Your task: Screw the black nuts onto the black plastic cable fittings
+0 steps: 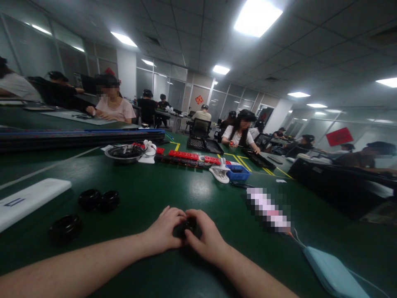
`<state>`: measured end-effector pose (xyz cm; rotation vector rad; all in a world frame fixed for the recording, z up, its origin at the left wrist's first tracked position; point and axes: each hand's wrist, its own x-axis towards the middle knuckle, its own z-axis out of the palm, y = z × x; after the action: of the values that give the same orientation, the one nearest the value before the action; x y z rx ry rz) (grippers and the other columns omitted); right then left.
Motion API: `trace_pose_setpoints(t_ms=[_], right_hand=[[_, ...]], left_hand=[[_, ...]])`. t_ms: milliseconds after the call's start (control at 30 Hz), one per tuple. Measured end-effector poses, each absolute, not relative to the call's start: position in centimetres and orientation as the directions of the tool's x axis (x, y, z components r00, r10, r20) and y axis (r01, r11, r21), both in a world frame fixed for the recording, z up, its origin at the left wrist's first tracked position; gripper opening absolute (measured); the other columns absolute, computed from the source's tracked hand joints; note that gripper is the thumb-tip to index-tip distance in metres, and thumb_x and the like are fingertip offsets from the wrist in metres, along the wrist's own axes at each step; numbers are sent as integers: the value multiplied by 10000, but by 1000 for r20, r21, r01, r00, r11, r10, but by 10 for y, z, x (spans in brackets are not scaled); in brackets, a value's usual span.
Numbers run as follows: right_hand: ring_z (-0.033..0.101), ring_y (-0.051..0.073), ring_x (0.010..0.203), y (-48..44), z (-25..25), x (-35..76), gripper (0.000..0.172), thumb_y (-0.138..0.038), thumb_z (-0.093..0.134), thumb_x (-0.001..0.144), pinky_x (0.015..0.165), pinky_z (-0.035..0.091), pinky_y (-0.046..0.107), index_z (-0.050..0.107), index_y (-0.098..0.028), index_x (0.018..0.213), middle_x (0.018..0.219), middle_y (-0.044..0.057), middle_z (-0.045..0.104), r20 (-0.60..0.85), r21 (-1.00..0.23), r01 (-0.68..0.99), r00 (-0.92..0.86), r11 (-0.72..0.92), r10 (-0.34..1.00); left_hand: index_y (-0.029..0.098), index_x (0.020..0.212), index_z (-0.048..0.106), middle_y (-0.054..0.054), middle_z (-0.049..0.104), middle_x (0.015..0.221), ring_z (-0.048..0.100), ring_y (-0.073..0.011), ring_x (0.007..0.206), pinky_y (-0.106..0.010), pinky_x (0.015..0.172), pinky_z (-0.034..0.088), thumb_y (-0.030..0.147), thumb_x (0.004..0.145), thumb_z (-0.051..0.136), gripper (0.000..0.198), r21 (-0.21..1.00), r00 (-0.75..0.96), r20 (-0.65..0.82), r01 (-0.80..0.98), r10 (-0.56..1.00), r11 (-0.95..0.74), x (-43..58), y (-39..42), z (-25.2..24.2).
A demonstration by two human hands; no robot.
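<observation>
My left hand (pixel 164 231) and my right hand (pixel 208 238) meet on the green table (pixel 186 190), both curled round a small black ring-shaped part (pixel 187 227) held between them. Most of that part is hidden by my fingers. To the left lie three more black rings: two side by side (pixel 98 199) and one nearer me (pixel 65 227). None of these is touched.
A white board (pixel 27 200) lies at the left edge. Further back stand a metal bowl (pixel 124 152), a row of red parts (pixel 192 157), a white clip (pixel 219 171) and a blue bin (pixel 238 171). A pale blue device (pixel 331 273) with a cable lies right. Other people sit at neighbouring tables.
</observation>
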<state>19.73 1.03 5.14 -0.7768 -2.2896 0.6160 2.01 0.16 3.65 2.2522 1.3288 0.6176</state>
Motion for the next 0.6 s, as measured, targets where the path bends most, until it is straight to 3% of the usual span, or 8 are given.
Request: trace_pose_setpoints(t_ms=[200, 400, 533, 600], right_hand=[[468, 226, 1054, 9, 53, 196, 622, -129, 594, 646, 914, 386, 383, 369, -168, 1225, 1162, 97, 492, 397, -565, 389, -645, 728, 653], [533, 199, 909, 12, 48, 196, 407, -158, 575, 706, 814, 442, 354, 465, -192, 1097, 982, 59, 559, 375, -587, 449, -587, 674, 718], [502, 208, 1008, 10, 50, 197, 502, -108, 516, 697, 884, 405, 369, 405, -188, 1179, 1099, 82, 532, 419, -567, 357, -650, 742, 633], [476, 222, 1047, 9, 51, 197, 563, -127, 549, 679, 909, 385, 384, 378, -184, 1213, 1144, 90, 506, 407, -553, 376, -657, 744, 635]], left_hand=[[217, 958, 610, -52, 535, 1082, 443, -264, 1072, -521, 1027, 138, 312, 626, 653, 348, 561, 448, 152, 694, 881, -451, 20, 3, 34], [234, 977, 604, -38, 542, 1070, 455, -261, 1056, -514, 1030, 146, 331, 633, 653, 361, 564, 434, 160, 697, 887, -443, 21, 1, 35], [241, 1050, 571, -48, 534, 1087, 445, -258, 1067, -509, 1029, 146, 300, 634, 642, 426, 567, 440, 168, 689, 882, -451, 20, 3, 32], [225, 997, 592, -46, 543, 1062, 452, -256, 1052, -499, 1026, 160, 297, 628, 649, 380, 555, 440, 173, 696, 881, -456, 20, 4, 31]])
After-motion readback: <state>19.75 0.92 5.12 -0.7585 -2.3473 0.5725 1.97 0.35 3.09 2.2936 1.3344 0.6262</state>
